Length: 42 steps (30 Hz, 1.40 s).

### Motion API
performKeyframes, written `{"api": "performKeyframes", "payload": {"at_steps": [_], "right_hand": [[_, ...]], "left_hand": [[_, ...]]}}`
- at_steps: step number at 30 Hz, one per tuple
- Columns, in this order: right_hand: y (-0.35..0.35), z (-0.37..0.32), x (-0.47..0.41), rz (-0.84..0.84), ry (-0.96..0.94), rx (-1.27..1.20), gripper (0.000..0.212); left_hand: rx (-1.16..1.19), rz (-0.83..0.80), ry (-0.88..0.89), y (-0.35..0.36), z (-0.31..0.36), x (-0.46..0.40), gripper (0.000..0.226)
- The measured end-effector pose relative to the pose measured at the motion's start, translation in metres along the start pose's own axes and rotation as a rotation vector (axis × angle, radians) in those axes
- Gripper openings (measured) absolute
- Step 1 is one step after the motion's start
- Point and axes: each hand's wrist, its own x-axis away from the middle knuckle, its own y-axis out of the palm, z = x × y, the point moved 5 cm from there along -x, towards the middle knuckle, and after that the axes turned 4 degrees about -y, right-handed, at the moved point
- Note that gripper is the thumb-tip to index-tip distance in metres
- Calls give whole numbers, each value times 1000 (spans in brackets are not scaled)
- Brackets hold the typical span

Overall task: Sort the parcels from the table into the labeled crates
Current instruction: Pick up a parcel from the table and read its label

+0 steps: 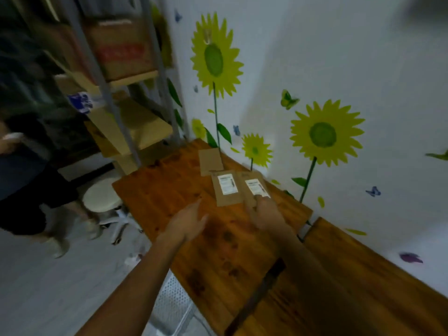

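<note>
Three flat brown parcels lie near the far end of the wooden table [184, 238]. A plain parcel [210, 161] sits farthest back. In front of it lie a labelled parcel [226, 189] and, to its right, a second labelled parcel [254, 185]. My right hand [265, 212] touches the near end of that second parcel, with a fingertip on its white label. My left hand [188, 220] hovers over bare wood left of the parcels, fingers straight, holding nothing. The frame is motion-blurred.
A metal shelf rack [121, 98] with cardboard boxes stands at the back left. A white round stool [103, 197] is beside the table's left edge. Another person [26, 185] stands at far left. A white perforated crate [172, 306] sits under the table. A sunflower-decorated wall borders the right.
</note>
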Motion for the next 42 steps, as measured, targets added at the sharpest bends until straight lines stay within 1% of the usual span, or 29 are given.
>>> {"api": "performKeyframes", "payload": {"at_steps": [2, 4, 6, 8, 9, 11, 13, 15, 17, 20, 22, 24, 25, 26, 27, 29, 32, 35, 37, 39, 40, 41, 42], "right_hand": [[8, 25, -25, 2, 140, -23, 52], [17, 51, -57, -2, 201, 1, 50], [24, 73, -87, -2, 251, 1, 43], [38, 104, -125, 28, 358, -51, 39], [43, 119, -144, 59, 387, -70, 40], [66, 157, -192, 74, 416, -79, 48], [90, 191, -233, 51, 430, -97, 56], [107, 212, -261, 53, 446, -84, 58], [115, 222, -277, 68, 473, -111, 55], [123, 225, -283, 37, 538, -257, 43], [123, 222, -279, 67, 562, -364, 35], [117, 210, -265, 171, 594, -545, 20], [110, 200, -254, 251, 592, -647, 10], [102, 188, -241, 336, 585, -711, 9], [92, 174, -228, 420, 574, -762, 14], [75, 148, -200, 541, 561, -855, 15], [56, 104, -160, 600, 581, -952, 16], [40, 51, -125, 624, 556, -1022, 19], [29, 13, -101, 653, 520, -1064, 22], [25, -26, -72, 664, 534, -1043, 31], [23, -42, -57, 694, 553, -988, 39], [17, -57, -41, 751, 584, -882, 51], [7, -71, -25, 826, 598, -719, 66]], "left_hand": [[7, -88, 77, 15, 12, -39, 59], [30, -159, 173, 31, 29, -80, 53], [52, -192, 260, 43, 45, -119, 50], [54, -227, 273, 62, 57, -169, 49], [44, -233, 275, 71, 62, -192, 50], [59, -271, 234, 94, 74, -242, 52], [40, -293, 218, 114, 85, -283, 53], [32, -286, 199, 133, 92, -318, 54], [51, -310, 167, 158, 98, -344, 55], [171, -312, 80, 181, 103, -358, 36], [320, -320, 19, 187, 106, -361, 27], [490, -324, -30, 185, 106, -362, 30], [583, -336, -65, 183, 104, -360, 32], [666, -356, -92, 180, 101, -355, 31], [735, -370, -101, 174, 99, -348, 29], [841, -373, -67, 155, 97, -326, 25], [901, -347, 34, 106, 89, -289, 25], [1017, -392, 87, 60, 75, -253, 27], [1041, -403, 164, 22, 65, -232, 30], [1044, -453, 239, -18, 49, -210, 30], [1027, -496, 303, -39, 42, -203, 31], [970, -550, 387, -59, 36, -199, 32], [867, -612, 484, -78, 33, -195, 32]]}}
